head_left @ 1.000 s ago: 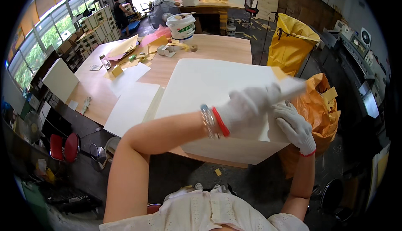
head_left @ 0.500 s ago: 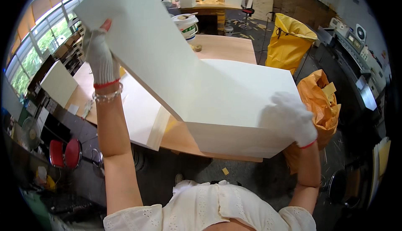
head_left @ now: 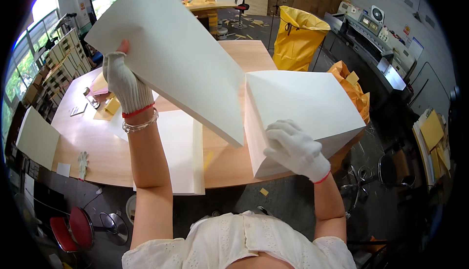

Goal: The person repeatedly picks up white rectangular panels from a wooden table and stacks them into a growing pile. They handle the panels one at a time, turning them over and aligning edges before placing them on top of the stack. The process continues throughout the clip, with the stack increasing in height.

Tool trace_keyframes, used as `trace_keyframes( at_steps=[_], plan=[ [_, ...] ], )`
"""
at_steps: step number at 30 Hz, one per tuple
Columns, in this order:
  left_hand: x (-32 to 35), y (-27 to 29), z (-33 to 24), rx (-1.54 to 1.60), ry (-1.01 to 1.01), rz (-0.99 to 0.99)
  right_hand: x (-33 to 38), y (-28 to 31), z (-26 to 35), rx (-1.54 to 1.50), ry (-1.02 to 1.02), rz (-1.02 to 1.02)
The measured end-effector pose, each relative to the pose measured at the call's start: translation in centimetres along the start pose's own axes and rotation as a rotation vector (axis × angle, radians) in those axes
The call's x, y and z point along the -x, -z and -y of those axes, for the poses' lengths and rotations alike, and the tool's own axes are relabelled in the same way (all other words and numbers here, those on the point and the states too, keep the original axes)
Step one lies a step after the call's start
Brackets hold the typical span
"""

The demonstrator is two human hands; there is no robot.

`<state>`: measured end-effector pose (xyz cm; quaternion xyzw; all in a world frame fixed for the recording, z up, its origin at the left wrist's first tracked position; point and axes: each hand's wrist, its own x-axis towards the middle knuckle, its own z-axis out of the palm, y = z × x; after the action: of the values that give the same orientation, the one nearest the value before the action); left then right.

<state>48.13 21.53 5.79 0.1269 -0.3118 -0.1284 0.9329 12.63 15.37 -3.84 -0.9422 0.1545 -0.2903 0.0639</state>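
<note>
So, biggest first: the wooden table carries a tall white stack on its right side, close to the near edge. My worry is a careless drag from above skewing its top layers. Then there's the white slab, held up at a tilt over the table's middle, low edge just beside that stack. One-handed hold way out on the side, so a loose grip could let it sag, fan or snag on the stack. Can't tell if it's sheets or one thick piece, or whether the two touch at the far end. It also covers part of the lower white stack.

Left hand is clamped on the slab, bare thumb tip on its face, other fingers hidden behind. Right hand is half curled over the tall stack's near-left edge; fingertip contact's unclear, can't tell if it's pinching anything. Smallest: a loose glove, far left.
</note>
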Motion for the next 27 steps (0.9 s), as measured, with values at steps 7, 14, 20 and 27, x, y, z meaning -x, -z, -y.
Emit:
trace_keyframes(
  at_steps=[7, 14, 20, 27],
  plan=[
    [6.2, -0.6, -3.8, -0.339, -0.431, -0.069, -6.6, -7.2, 9.4, -0.416, 0.026, -0.223],
    [14.8, 0.4, -4.0, -0.957, -0.436, -0.142, -5.9, -23.0, 9.5, -0.699, -0.234, -0.322],
    [13.4, 3.9, 1.1, -1.408, -0.562, 0.152, -1.1, -30.9, 8.5, -1.682, -0.355, -0.259],
    [11.1, 23.0, 5.2, -1.411, -0.236, 0.495, -2.9, -33.2, 10.6, -1.533, -0.880, 0.045]
  ],
)
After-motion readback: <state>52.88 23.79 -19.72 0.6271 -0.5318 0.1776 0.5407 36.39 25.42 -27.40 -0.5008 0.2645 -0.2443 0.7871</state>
